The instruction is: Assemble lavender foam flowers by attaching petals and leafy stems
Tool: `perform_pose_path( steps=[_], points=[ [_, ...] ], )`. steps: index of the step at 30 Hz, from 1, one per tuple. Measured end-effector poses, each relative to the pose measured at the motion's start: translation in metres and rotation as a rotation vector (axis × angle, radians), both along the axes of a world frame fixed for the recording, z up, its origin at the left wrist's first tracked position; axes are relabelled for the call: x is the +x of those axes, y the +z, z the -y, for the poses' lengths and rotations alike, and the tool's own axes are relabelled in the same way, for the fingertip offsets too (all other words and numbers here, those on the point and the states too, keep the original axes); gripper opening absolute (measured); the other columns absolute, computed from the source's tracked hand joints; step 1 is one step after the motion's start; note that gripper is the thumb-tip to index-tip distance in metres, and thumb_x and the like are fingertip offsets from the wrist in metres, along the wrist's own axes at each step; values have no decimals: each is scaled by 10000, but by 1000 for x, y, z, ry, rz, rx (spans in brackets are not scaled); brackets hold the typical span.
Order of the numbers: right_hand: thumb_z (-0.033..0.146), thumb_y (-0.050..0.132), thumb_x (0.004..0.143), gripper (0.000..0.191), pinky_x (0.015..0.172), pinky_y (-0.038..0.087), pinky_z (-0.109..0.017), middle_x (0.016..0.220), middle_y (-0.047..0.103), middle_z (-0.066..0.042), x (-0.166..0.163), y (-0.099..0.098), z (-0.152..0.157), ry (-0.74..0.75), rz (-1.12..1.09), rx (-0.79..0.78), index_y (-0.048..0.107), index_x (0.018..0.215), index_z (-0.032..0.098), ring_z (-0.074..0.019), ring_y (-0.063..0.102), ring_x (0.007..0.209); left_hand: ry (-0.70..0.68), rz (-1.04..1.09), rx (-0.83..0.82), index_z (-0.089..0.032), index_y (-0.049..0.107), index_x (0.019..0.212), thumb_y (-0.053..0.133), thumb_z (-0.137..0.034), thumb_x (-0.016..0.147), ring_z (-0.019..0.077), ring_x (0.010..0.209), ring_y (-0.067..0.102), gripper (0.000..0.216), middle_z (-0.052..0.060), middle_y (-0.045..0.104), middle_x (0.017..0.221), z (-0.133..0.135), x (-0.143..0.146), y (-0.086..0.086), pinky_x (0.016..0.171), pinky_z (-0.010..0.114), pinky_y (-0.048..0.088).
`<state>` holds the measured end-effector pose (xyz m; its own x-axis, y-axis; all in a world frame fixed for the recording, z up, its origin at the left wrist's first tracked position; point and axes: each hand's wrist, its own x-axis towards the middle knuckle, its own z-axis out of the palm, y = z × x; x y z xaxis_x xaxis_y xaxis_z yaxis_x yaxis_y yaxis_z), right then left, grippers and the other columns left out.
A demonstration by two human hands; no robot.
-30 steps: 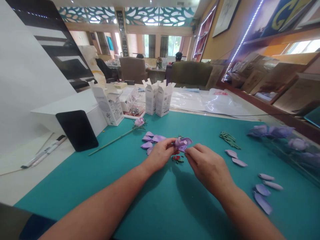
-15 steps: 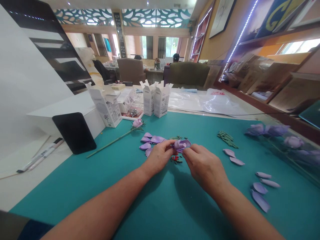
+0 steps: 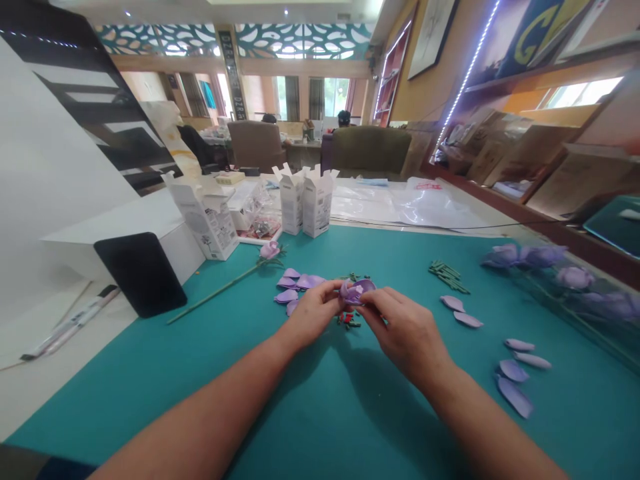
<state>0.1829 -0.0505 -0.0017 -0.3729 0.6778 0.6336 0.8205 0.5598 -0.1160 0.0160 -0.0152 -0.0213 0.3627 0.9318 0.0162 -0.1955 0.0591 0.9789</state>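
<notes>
Between my two hands is a partly built purple toy flower (image 3: 354, 291), its petals cupped around a paler centre. My left hand (image 3: 316, 311) pinches it from the left side. From the right, my right hand (image 3: 400, 321) closes its thumb and fingers on the flower's near right edge; the exact grip is partly hidden. Loose purple petals (image 3: 287, 295) lie just left of my left hand. Under the flower are small red and green pieces (image 3: 349, 321), partly covered by my fingers.
A pink rose on a green stem (image 3: 220, 291) lies left, near a black tablet-like panel (image 3: 143, 273). White boxes (image 3: 316, 203) stand behind. To the right are green sticks (image 3: 449, 276), loose petals (image 3: 515, 396) and finished purple flowers (image 3: 575, 277) on the teal mat (image 3: 320, 427).
The flower has tilted in my hands, so its open inside now shows more. My right fingers have shifted along its near edge. The whole view has moved slightly.
</notes>
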Motion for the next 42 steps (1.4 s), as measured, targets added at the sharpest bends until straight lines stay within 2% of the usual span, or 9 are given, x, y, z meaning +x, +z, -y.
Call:
perform_pose_path(
  steps=[5,8,14,19,34,37,39,42],
  points=[
    [297,465,928,214,610,406,-233,767,672,-39,-2,3,2,30,-63,-39,632,826,208,-147,610,686,0,24,-27,-147,644,1075,767,-418,653,187,859,637,516,65,697,924,0,1,1,835,318,476],
    [299,486,914,184,609,428,-232,774,680,-31,1,11,2,52,-173,-83,632,840,214,-143,613,668,9,16,-29,-154,651,1053,768,-394,658,182,865,632,477,59,693,923,2,1,4,839,318,473],
    [282,496,878,174,589,456,-256,782,702,-42,12,18,-6,-54,-361,-139,652,873,206,-158,623,643,26,-55,-36,-151,659,1023,765,-344,673,165,811,625,414,54,679,887,4,1,6,793,303,473],
    [262,508,868,163,562,439,-235,725,689,-7,15,12,-11,-14,-360,-226,663,853,215,-138,604,608,-6,-79,-13,-151,641,1080,733,-375,695,170,814,615,455,50,681,881,3,1,5,822,320,468],
    [235,514,871,159,609,451,-250,737,687,-19,6,17,-4,1,-375,-219,663,820,211,-150,615,659,-28,-138,8,-150,657,1073,719,-398,700,172,801,610,452,49,680,862,6,3,10,806,310,468],
    [278,514,888,173,648,469,-266,806,674,-41,6,20,-2,19,-371,-229,670,904,205,-159,615,717,-55,-138,3,-156,663,1068,710,-367,714,185,853,618,414,58,686,911,7,4,10,825,314,472],
    [328,548,875,211,727,488,-310,932,664,-70,6,21,0,69,-340,-220,658,1018,220,-192,610,844,-80,-140,16,-160,670,1056,700,-344,725,200,901,618,380,66,688,944,8,3,11,830,313,473],
    [341,658,798,373,845,480,-391,1097,621,-97,3,19,1,173,-238,-213,610,1153,237,-240,550,1001,-97,-178,65,-162,686,1021,681,-321,747,218,935,612,318,70,694,938,8,2,12,823,305,466]
  ],
)
